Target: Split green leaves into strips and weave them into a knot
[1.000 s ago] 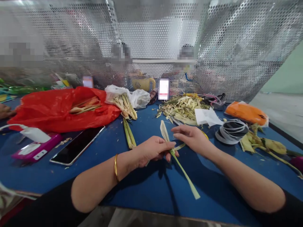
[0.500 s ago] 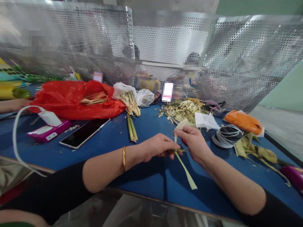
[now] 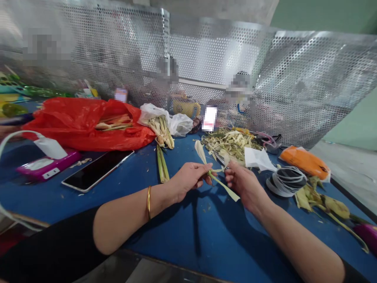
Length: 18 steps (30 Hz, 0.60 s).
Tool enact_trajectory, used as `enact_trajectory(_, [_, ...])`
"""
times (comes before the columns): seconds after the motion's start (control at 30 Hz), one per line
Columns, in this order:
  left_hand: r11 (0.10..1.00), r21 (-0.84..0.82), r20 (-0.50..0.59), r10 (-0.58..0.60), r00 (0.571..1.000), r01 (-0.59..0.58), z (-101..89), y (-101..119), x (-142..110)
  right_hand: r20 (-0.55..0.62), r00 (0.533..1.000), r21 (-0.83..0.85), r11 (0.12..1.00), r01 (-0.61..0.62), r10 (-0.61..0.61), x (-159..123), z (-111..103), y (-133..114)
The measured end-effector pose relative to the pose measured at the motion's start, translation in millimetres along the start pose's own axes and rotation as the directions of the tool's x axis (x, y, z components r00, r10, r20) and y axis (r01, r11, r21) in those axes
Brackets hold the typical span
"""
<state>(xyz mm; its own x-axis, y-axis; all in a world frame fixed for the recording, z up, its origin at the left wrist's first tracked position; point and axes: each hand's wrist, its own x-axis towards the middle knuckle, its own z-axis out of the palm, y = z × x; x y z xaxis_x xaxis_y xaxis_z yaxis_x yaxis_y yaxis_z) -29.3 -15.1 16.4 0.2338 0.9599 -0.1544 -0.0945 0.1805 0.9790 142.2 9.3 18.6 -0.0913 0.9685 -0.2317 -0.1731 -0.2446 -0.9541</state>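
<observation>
My left hand is closed in a pinch on crossed pale green leaf strips, above the blue table. One strip end points up and away, and another hangs down to the right. Close by on the right, my right hand has its fingers bent around the end of a strip that runs across from the left fingertips. Beyond the hands lies a heap of shredded leaf scraps. A bundle of green stalks rests left of them.
At left are a red plastic bag with dry husks, a black phone and a purple power strip. To the right sit a spool of white cord, an orange packet and wilted leaves. A perforated metal screen stands behind.
My right hand has shifted from the upright broad strip to one running sideways. The upright strip now leans left, and the lower strip end has swung up and right.
</observation>
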Motion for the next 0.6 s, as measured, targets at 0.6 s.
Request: enact_trajectory(0.6, [0.95, -0.217, 0.058, -0.217, 0.974, 0.225, 0.1, 0.1, -1.2, 0.083, 0.961, -0.217, 0.936, 0.276, -0.264, -5.1, 1.2, -3.2])
